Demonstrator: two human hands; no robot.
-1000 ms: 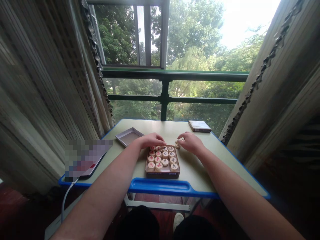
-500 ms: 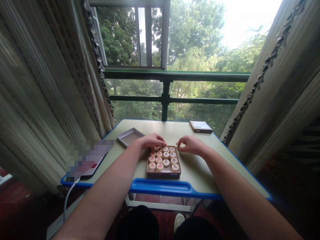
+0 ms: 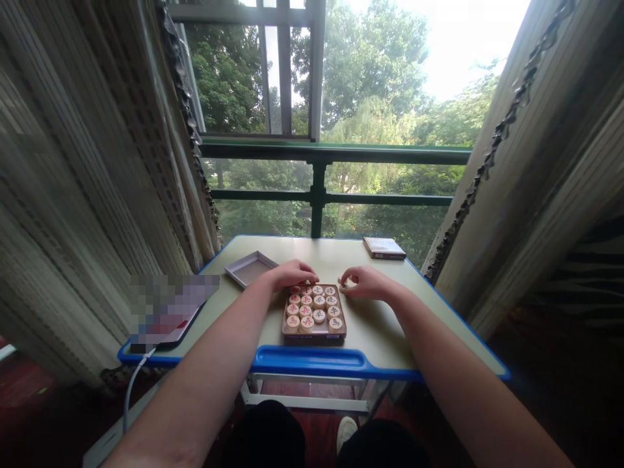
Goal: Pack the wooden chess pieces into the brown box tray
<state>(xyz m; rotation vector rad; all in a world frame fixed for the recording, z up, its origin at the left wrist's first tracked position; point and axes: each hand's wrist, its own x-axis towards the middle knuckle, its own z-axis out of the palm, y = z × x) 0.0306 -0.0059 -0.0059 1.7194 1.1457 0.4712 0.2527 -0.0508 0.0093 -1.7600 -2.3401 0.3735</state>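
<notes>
A small brown box (image 3: 314, 335) sits on the desk in front of me, filled with several round wooden chess pieces (image 3: 318, 314) marked in red and black. My left hand (image 3: 289, 273) lies over the box's far left corner, fingers curled down onto the pieces there. My right hand (image 3: 363, 283) is just right of the box's far corner, fingers pinched on a wooden piece (image 3: 342, 284) at the box's edge.
The desk (image 3: 380, 325) has a blue rim and a blue pen groove along the front. A grey box lid (image 3: 250, 268) lies at the back left, a flat brown box (image 3: 383, 247) at the back right, a phone with a white cable (image 3: 168, 325) at the left. Curtains hang on both sides.
My right hand has drawn left from the desk to the box's far right corner with the piece. My left hand stays on the box. The view has shifted slightly.
</notes>
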